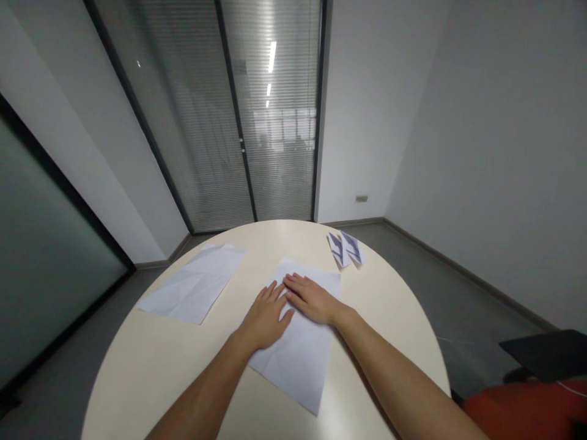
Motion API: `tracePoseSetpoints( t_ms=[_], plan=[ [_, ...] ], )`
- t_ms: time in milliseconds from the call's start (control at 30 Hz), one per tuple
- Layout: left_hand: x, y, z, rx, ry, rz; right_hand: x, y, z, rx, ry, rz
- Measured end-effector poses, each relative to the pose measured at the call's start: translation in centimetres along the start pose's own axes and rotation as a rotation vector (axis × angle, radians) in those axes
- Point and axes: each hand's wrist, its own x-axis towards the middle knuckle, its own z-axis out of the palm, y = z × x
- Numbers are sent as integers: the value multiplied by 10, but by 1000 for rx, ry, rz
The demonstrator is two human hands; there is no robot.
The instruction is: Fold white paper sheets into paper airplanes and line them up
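Note:
A white sheet of paper [298,360] lies flat on the round cream table [385,342], turned at a slant. My left hand [267,315] rests on its left part, palm down with fingers stretched out. From the right, my right hand [312,298] lies flat on the same sheet, its fingertips meeting those of the left hand near the upper middle. Part of the paper is hidden under both hands. Another white sheet with crease lines [195,284] lies to the left, apart from my hands.
Two small folded paper pieces with dark printing [345,249] stand near the table's far right edge. An orange chair [523,409] and a dark flat panel [545,354] are at lower right. Beyond the table are a glass partition with blinds [206,122] and a white wall [367,110].

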Motion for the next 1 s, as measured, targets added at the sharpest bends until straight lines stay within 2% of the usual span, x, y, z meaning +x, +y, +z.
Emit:
tracePoseSetpoints(
  t_ms=[100, 367, 567, 700, 833, 933, 1000],
  plan=[
    [1, -3, 1, 12, 13, -56, -1, 5, 1, -62, -16, 97],
    [0, -7, 5, 23, 39, -108, -5, 23, -6, -206, 61, 384],
    [2, -10, 6, 38, 83, -181, -3, 17, -3, -204, 154, 311],
    [1, -10, 4, 38, 79, -193, -3, 17, -4, -229, 100, 406],
    [2, -7, 2, 44, 62, -213, -3, 17, -9, -241, 100, 460],
    [3, -7, 3, 53, 82, -252, -3, 12, -14, -213, 122, 383],
    [5, -7, 4, 62, 104, -292, -5, 5, -16, -159, 99, 252]
  ],
)
